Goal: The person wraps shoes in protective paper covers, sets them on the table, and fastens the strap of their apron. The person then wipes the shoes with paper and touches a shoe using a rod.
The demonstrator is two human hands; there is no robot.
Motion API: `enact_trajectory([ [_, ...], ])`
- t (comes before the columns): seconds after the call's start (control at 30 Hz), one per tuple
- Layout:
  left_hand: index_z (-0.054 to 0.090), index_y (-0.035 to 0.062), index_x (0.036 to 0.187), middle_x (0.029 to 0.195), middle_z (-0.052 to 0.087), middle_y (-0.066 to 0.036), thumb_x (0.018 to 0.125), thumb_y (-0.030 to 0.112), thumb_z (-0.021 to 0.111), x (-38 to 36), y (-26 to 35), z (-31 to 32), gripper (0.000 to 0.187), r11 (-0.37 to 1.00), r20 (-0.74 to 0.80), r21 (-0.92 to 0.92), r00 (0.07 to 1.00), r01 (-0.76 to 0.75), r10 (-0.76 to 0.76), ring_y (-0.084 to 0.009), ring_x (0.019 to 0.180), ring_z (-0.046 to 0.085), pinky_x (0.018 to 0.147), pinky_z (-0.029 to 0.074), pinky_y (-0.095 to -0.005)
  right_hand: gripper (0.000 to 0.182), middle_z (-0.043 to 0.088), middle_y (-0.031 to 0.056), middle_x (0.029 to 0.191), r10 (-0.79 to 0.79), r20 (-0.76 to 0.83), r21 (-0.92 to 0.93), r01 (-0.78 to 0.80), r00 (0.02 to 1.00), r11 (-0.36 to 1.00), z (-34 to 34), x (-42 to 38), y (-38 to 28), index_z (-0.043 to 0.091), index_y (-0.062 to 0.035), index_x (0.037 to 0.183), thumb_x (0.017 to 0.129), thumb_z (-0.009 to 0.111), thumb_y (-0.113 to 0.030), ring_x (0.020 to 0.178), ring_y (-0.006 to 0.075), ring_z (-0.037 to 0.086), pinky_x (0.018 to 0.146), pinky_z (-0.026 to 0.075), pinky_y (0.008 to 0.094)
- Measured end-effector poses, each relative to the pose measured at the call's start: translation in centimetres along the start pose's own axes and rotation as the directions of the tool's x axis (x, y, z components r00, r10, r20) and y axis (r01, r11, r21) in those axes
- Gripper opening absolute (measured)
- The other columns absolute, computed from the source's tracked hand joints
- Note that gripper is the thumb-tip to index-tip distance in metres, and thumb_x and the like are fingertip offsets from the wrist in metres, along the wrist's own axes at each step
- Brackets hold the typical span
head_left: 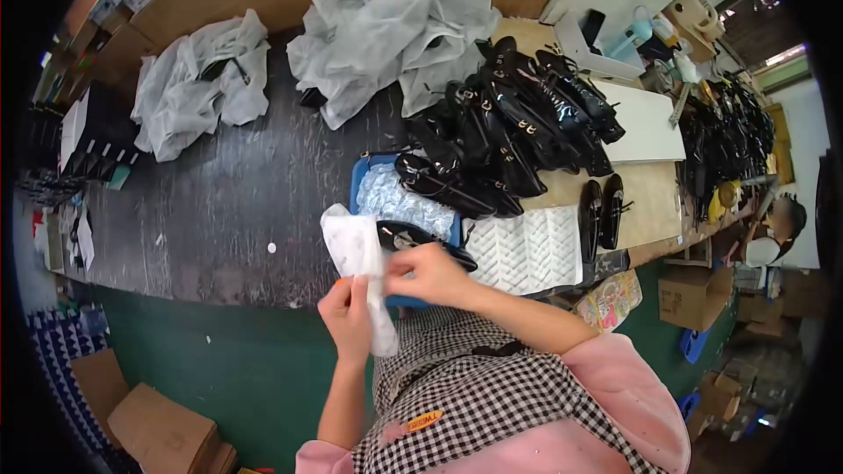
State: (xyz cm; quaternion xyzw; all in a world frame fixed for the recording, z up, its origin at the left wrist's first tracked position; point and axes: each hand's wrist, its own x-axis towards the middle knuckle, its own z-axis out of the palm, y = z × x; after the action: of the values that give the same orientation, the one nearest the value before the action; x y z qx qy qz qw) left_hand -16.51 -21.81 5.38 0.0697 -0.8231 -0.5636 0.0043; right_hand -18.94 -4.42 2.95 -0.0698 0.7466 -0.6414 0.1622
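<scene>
Pinching white wrap [352,241], best kept taut, in the left hand [346,314] at the bench's [219,219] front edge, with the right hand's [432,275] grip too blurred to tell.

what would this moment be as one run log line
left hand: holds white wrap | right hand: at wrap's edge, partly blurred | black shoe: beside wrap | other shoes: heaped on table

Brown cardboard [165,426] and green floor [255,369] show at lower left; an open carton [681,302] sits at right, a white tray [604,63] at upper right
</scene>
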Motion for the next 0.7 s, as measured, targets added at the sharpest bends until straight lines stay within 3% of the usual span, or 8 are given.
enact_trajectory([
  [0.1,0.061,-0.0049,0.079,0.066,0.049,0.007,0.096,0.011,0.058,0.8,-2.2,-1.5,0.024,0.988,-0.100,-0.144,0.992,0.059,-0.074,-0.0030,0.065,0.041,0.054,0.033,-0.0239,0.010,0.068,0.0059,0.077,-0.402,-0.291,-0.711,0.085,0.868,0.698,-11.0,-0.8,-0.7,0.073,-0.0107,0.081,0.071,0.072,-0.012,0.080,0.0248,0.063,0.079,0.049,0.0355],
  [0.2,0.060,-0.0061,0.078,0.065,0.048,0.007,0.095,0.010,0.059,1.7,-2.1,-2.3,0.023,0.984,-0.081,-0.149,0.991,0.098,-0.111,-0.0030,0.063,0.039,0.052,0.032,-0.0243,0.031,0.068,0.0138,0.092,-0.674,-0.419,-0.908,-0.274,0.609,0.316,-23.8,-0.2,-4.3,0.069,-0.0070,0.106,0.077,0.070,-0.018,0.088,0.0312,0.063,0.086,0.047,0.0381],
  [0.27,0.061,-0.0066,0.079,0.062,0.048,0.004,0.093,0.008,0.061,2.2,-0.9,-0.9,0.020,0.996,0.011,0.048,0.997,-0.079,0.079,-0.0030,0.061,0.039,0.051,0.032,-0.0249,0.047,0.069,0.0175,0.106,-0.188,-0.617,-0.677,-0.394,0.764,0.621,-30.0,0.7,1.8,0.062,-0.0035,0.124,0.082,0.071,-0.023,0.093,0.0291,0.065,0.089,0.048,0.0360],
  [0.4,0.064,-0.0055,0.080,0.059,0.051,-0.008,0.089,0.009,0.067,4.1,-1.9,1.5,0.017,0.944,0.028,0.221,0.969,-0.244,0.244,-0.0110,0.052,0.044,0.050,0.036,-0.0301,0.051,0.066,0.0148,0.119,-0.062,-0.458,-0.432,-0.161,0.887,0.888,-27.3,-1.5,-4.5,0.056,-0.0027,0.133,0.086,0.069,-0.020,0.104,0.0171,0.062,0.093,0.046,0.0284],
  [0.47,0.063,-0.0052,0.079,0.059,0.053,-0.010,0.088,0.011,0.068,6.2,-3.0,2.3,0.019,0.906,0.038,0.323,0.960,-0.275,0.278,-0.0154,0.049,0.047,0.049,0.038,-0.0326,0.048,0.063,0.0115,0.123,-0.277,-0.202,-0.768,0.023,0.939,0.640,-22.5,-4.6,-8.5,0.062,-0.0063,0.126,0.078,0.068,-0.007,0.111,0.0253,0.058,0.097,0.044,0.0362],
  [0.57,0.067,-0.0004,0.082,0.063,0.059,-0.013,0.087,0.013,0.069,6.6,-1.7,2.4,0.015,0.840,0.098,0.459,0.956,-0.291,0.278,-0.0236,0.052,0.056,0.051,0.043,-0.0359,0.040,0.062,0.0056,0.117,-0.249,0.079,-0.901,0.176,0.965,0.396,-13.5,-7.6,-9.3,0.069,-0.0144,0.106,0.067,0.074,-0.007,0.100,0.0302,0.056,0.087,0.047,0.0418],
  [0.63,0.072,0.0067,0.087,0.065,0.063,-0.011,0.087,0.016,0.069,4.3,0.2,4.2,0.010,0.919,0.157,0.282,0.958,-0.275,0.239,-0.0268,0.055,0.062,0.052,0.047,-0.0374,0.034,0.061,0.0059,0.119,-0.183,0.058,-0.796,0.156,0.981,0.585,-10.2,-7.9,-6.2,0.069,-0.0127,0.105,0.072,0.075,-0.013,0.096,0.0286,0.054,0.085,0.050,0.0384],
  [0.7,0.074,0.0106,0.087,0.062,0.060,-0.008,0.084,0.016,0.071,-1.1,1.9,6.1,0.007,0.909,0.254,0.091,0.892,-0.408,0.375,-0.0244,0.052,0.060,0.049,0.047,-0.0368,0.037,0.062,0.0138,0.127,0.408,0.049,-0.225,-0.388,0.912,0.894,-8.3,-6.0,-1.7,0.065,-0.0087,0.120,0.085,0.069,-0.020,0.115,0.0289,0.058,0.096,0.047,0.0381],
])
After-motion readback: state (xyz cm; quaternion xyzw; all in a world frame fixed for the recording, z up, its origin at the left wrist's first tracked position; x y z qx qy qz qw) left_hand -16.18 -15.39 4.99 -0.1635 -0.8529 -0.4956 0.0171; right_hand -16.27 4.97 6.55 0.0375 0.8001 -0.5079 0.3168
